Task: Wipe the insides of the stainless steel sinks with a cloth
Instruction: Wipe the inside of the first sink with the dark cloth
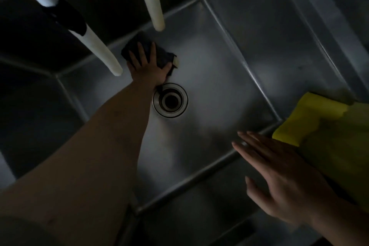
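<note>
Dim stainless steel fills the view, the floor and walls of a deep sink [229,70] being seen from above in low light. At the far side of the sink floor, a dark cloth [161,54] is pressed flat against the steel by the left hand [147,68], whose fingers are spread over the cloth with the thumb out to the right; a pale corner of the cloth shows just beside the thumb. Just nearer than the heel of that hand, the round drain [170,100] is set into the sink floor, and a dark strip of the cloth appears to reach its rim. The bare left forearm runs from the hand back toward the lower left of the view. Above and to the left of the pressing hand, two pale spouts hang over the basin: a left spout [95,48] ending close beside the cloth, and a right spout [152,2] ending just beyond it. Well apart from the cloth, toward the near right, the right hand [283,177] is held flat above the near wall of the sink, fingers straight and together, with nothing gripped. Just beyond it, a yellow cloth [327,126] lies at the right-hand corner of the sink.
</note>
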